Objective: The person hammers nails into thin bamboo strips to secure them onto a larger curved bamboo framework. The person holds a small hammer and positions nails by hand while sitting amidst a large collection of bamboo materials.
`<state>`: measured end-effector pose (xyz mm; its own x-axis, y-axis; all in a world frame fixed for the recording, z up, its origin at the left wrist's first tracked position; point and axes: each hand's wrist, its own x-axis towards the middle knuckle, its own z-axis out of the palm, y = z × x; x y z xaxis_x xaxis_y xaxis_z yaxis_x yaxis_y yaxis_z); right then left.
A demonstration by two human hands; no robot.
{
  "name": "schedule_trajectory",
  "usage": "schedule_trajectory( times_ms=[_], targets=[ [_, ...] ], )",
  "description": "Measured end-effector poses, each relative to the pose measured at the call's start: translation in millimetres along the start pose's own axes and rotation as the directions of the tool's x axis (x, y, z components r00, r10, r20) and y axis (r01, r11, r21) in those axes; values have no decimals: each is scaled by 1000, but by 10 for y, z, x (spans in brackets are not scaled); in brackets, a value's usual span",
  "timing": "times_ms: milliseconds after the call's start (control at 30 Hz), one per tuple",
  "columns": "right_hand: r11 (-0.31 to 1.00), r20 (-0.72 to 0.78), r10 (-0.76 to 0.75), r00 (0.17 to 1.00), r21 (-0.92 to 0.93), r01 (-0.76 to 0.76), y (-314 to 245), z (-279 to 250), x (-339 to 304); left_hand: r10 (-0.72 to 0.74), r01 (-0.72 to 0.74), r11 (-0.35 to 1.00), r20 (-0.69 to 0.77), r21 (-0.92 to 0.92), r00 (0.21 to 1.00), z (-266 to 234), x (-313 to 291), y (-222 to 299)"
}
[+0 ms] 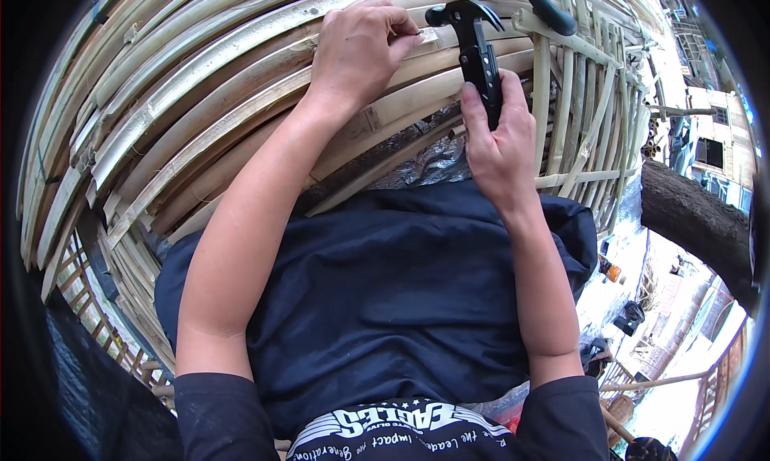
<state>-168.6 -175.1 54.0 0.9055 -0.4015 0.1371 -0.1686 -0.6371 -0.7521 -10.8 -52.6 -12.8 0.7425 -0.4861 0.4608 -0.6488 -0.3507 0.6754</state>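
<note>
My left hand (pixel 358 53) rests against a row of long split-bamboo slats (pixel 224 56). Its thumb and forefinger pinch a small dark nail (pixel 419 33) over one slat; most of the nail is hidden by the fingers. In my right hand (pixel 504 144) is a black claw hammer (pixel 481 69), gripped by its handle with the thumb along one side. The hammer's head is up, just right of the nail and apart from it, above the slats.
Dark cloth (pixel 385 276) lies between my arms. A lattice of upright bamboo strips (pixel 573 92) stands at the right, with a dark curved tube (pixel 549 10) near its top. Beyond it a thick trunk (pixel 694 220) slants across. Silvery sheeting (pixel 437 160) shows below the slats.
</note>
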Motion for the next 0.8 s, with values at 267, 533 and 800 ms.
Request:
schedule_trajectory(
  times_ms=[267,533,800],
  targets=[
    [987,-108,-146,983,-91,136,111,69,-138,52,-51,998,-44,27,998,25,3,2],
    [973,-109,-217,970,-104,206,176,160,-107,-5,5,1000,-18,8,1000,1,-10,6],
    [976,-103,-191,976,-122,178,127,180,-89,25,-22,997,-41,69,999,43,17,-21]
  ],
)
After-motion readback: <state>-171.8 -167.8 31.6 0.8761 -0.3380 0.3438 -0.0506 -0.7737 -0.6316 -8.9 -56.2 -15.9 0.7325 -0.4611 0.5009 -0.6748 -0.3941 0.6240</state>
